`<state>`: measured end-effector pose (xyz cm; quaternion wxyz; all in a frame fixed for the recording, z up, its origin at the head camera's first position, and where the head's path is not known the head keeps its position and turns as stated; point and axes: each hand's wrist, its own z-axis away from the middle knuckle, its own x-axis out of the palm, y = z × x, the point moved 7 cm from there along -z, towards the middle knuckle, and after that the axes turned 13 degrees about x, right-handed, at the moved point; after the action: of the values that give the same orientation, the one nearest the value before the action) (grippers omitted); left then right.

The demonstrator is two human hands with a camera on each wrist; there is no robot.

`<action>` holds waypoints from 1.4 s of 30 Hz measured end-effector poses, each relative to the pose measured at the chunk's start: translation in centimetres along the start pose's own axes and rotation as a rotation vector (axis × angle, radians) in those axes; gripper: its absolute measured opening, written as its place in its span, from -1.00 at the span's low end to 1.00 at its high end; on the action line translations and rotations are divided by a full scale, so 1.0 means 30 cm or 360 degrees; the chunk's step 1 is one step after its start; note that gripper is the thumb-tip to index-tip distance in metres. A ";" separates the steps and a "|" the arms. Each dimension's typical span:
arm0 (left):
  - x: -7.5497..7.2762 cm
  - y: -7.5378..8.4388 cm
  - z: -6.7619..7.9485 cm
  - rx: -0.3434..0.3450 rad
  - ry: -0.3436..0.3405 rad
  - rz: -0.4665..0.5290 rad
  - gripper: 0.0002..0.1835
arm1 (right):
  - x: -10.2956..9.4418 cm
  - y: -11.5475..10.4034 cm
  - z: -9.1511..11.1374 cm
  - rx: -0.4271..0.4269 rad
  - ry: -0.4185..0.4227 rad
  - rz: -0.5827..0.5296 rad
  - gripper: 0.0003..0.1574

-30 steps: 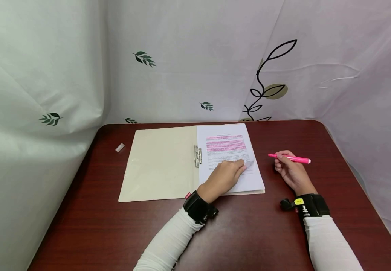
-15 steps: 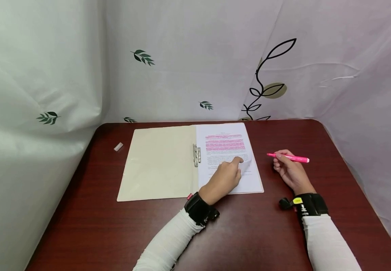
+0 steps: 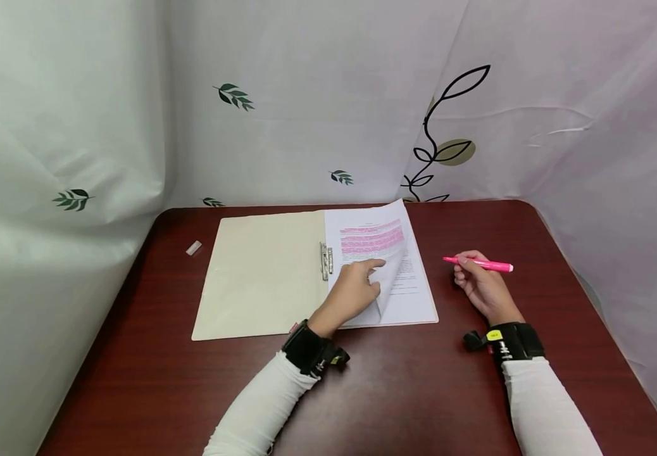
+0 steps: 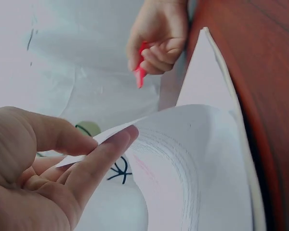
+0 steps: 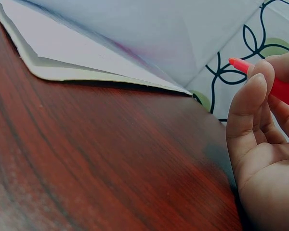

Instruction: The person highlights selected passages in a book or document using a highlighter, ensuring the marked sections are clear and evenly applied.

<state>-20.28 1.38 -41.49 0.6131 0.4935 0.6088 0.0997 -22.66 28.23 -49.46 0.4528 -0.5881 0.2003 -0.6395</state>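
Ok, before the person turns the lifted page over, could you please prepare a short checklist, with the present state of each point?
1. Left hand pinches the lifted page: ok.
2. Right hand holds the pink highlighter away from the folder: ok.
3. That folder lies open on the table: ok.
4. Metal clip locked shut: cannot tell.
5. Lifted page fully turned over: not ok, only curled partway.

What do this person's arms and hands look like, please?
The left hand and right hand wear no gloves. White sleeves end at black wrist bands, each with a small black protruding piece. The right band shows a yellow label and white markings; a small red tag shows at the left band.
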 end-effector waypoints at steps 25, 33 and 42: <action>-0.178 -0.156 0.121 -0.0260 -0.0228 0.0846 -0.36 | -0.025 -0.011 0.007 -0.0015 0.0050 0.0032 -0.67; -0.248 -0.199 0.194 -0.0270 -0.0204 0.1016 -0.40 | -0.017 -0.002 -0.001 -0.0006 0.0072 0.0022 -0.76; -0.325 -0.289 0.290 -0.0417 -0.0153 0.1135 -0.37 | -0.016 0.010 -0.010 0.0009 0.0060 0.0048 -0.71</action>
<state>-19.41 -14.16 -43.47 0.6256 0.5959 0.3516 0.3605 -22.89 28.40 -50.03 0.4601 -0.5715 0.2159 -0.6443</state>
